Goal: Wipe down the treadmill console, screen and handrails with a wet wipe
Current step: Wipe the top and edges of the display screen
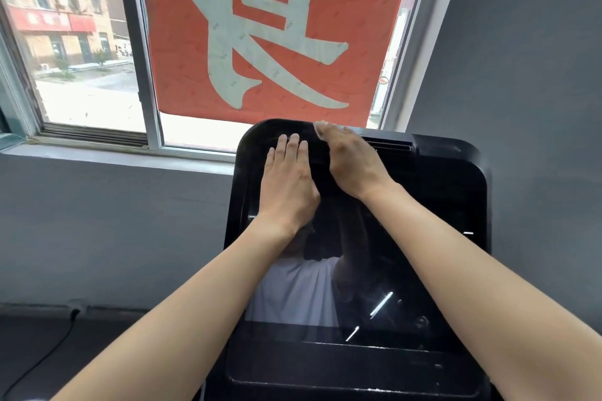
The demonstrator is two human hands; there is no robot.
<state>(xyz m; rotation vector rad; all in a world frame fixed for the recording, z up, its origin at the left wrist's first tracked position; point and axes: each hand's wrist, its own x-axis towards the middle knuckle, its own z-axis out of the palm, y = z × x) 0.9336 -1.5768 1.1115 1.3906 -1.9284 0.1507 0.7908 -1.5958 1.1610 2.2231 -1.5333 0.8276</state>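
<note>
Wipe [320, 125] pressed on the top edge of the console [456, 189].
The right hand [351, 163] lies flat over the wipe, fingers straight and pressing it down; only a white corner shows just beyond the fingertips. The left hand [286, 179] rests just beside it on the upper left of the dark screen [374, 270], fingers [293, 146] straight and together, holding nothing.

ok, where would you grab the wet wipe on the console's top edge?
Probably by the white edge of the wet wipe that shows past the fingertips of the right hand, pinched from above. The rest lies flat under that hand on the console, so nothing else is exposed.
</note>
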